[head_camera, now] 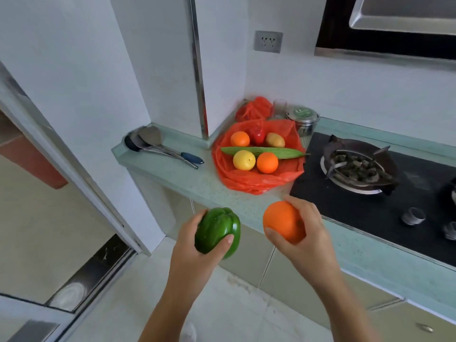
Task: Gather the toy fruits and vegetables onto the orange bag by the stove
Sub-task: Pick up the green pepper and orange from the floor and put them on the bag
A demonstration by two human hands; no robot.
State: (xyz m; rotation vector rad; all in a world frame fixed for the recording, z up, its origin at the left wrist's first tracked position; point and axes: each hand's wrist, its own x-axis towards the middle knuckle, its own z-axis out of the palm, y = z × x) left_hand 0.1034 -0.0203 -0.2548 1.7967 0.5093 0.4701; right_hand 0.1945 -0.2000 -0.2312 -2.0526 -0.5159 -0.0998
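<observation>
Hands are both full. The left hand (190,234) wraps a green pepper (218,230), thumb across its front. The right hand (309,230) cups an orange (283,221) from the right side. Both hang just off the desk's (172,169) front edge. The right fingertips reach over that edge, while the left hand is lower, over the floor.

The bag (246,185) lies ahead of the gap between them. It sits on the desk between the front edge and the back corner, its right side just beside the hob (320,196). The right hand is the nearer: its orange needs a short reach almost straight forward. The pepper must go forward and to the right.

A cucumber (261,152) lies across the middle of the bag, its long axis left to right, roughly parallel with the front edge. Behind it sit a second orange (239,138), a red pepper (256,134) and a potato (275,140). In front of it, a yellow fruit (244,160) and a third orange (267,162) touch side by side.

The bare strip of bag is at the front, nearest the hands, and looks the likely landing place. Round toys there could roll toward the front edge, so a low release seems wise.

Spatulas (158,145) rest near the desk's left end, and a tin (304,119) stands at the back.
</observation>
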